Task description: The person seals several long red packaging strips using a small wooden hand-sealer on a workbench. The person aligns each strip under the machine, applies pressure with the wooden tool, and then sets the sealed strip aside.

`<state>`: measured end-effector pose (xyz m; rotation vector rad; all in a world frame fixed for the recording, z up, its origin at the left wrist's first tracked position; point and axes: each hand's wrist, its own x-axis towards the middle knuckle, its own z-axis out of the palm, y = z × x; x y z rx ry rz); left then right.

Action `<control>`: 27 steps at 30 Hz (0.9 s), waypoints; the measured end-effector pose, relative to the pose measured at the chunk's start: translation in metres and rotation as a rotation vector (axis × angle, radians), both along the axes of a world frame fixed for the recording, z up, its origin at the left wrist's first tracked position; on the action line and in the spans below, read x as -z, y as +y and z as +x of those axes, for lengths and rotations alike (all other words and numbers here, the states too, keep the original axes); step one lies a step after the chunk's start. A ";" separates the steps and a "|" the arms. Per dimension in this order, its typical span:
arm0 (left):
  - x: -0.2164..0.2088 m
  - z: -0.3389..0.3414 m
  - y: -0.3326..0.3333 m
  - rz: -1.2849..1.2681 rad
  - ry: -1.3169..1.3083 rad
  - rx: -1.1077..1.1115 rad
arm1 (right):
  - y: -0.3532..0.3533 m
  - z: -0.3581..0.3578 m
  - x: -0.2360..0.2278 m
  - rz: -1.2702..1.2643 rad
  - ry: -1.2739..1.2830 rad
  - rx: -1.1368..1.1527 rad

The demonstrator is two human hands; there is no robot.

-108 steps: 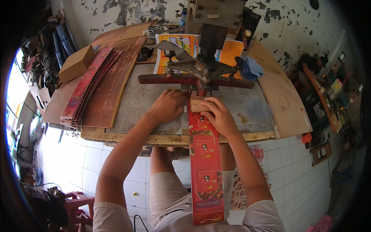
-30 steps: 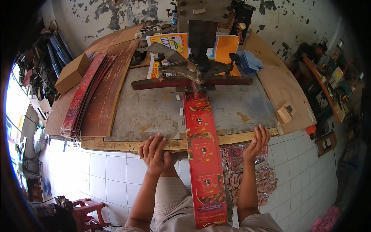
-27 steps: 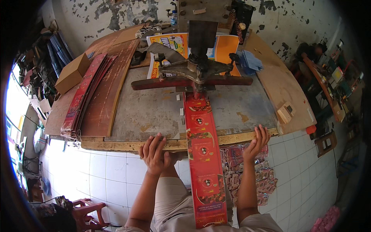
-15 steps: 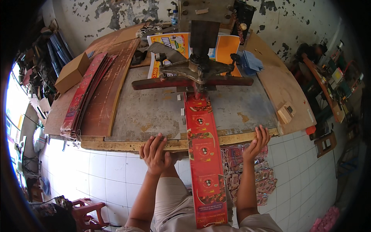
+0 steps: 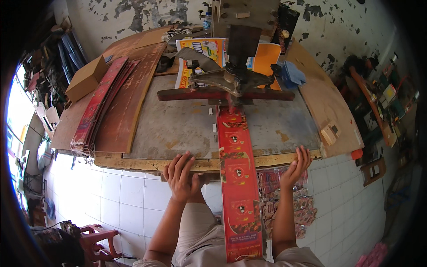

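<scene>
A long red printed strip (image 5: 237, 147) with food pictures runs from beneath a metal press head (image 5: 232, 80), over the table's front edge and down toward my lap. My left hand (image 5: 182, 178) rests on the wooden front edge (image 5: 133, 161), left of the strip, fingers stretched out and holding nothing. On the same edge, right of the strip, lies my right hand (image 5: 295, 170), its fingers extended and nothing in its grasp. Neither hand touches the strip. The strip's far end is hidden under the press, whose red crossbar (image 5: 187, 94) spans the grey tabletop (image 5: 173, 120).
Red printed strips (image 5: 100, 104) lie stacked at the left beside a cardboard box (image 5: 86, 78). A wooden block (image 5: 330, 133) and blue sheets (image 5: 293, 74) sit at the right. Below the right edge, printed pieces (image 5: 289, 209) cover the floor. A red stool (image 5: 98, 242) stands lower left.
The whole view has shifted slightly, so the press and table appear a little further right. Both hands stay on the table edge, and the strip lies as before.
</scene>
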<state>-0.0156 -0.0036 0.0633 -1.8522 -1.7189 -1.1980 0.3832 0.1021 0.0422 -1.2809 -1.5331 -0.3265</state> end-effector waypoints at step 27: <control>-0.073 0.047 -0.007 -0.316 0.025 0.398 | -0.154 -0.080 -0.073 -0.868 0.889 -0.837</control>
